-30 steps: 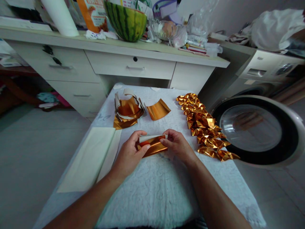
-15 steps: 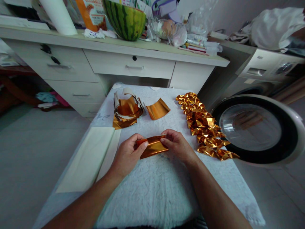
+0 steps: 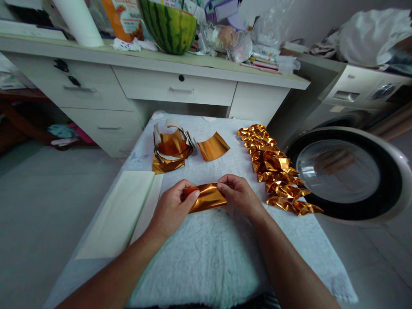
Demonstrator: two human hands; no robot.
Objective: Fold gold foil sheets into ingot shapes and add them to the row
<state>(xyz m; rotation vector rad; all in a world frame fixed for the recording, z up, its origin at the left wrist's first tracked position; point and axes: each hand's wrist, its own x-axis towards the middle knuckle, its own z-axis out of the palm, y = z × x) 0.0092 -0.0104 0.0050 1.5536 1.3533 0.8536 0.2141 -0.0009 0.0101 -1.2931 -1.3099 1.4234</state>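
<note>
A sheet of gold foil paper [image 3: 209,198], its top edge rolled or folded over, is held between my two hands above the cloth-covered table [image 3: 212,249]. My left hand [image 3: 175,206] pinches its left end, thumb on top. The right end sits between the thumb and fingers of my right hand [image 3: 240,195]. Beyond them lies a single curved gold foil sheet [image 3: 213,147]. To its left is a curled stack of gold foil sheets [image 3: 172,146] with pale backs. Folded gold foil pieces [image 3: 273,167] run in overlapping rows along the table's right side.
Pale folded paper [image 3: 119,214] lies at the table's left edge. Behind stands a white drawer desk [image 3: 180,90] bearing a cut watermelon [image 3: 169,28], a white roll [image 3: 80,21] and plastic bags. At right, a washing machine's round door [image 3: 341,174] hangs open beside the table.
The fold along the foil's top edge has turned slightly, and my right thumb has shifted a little over it. Everything else stays in place.
</note>
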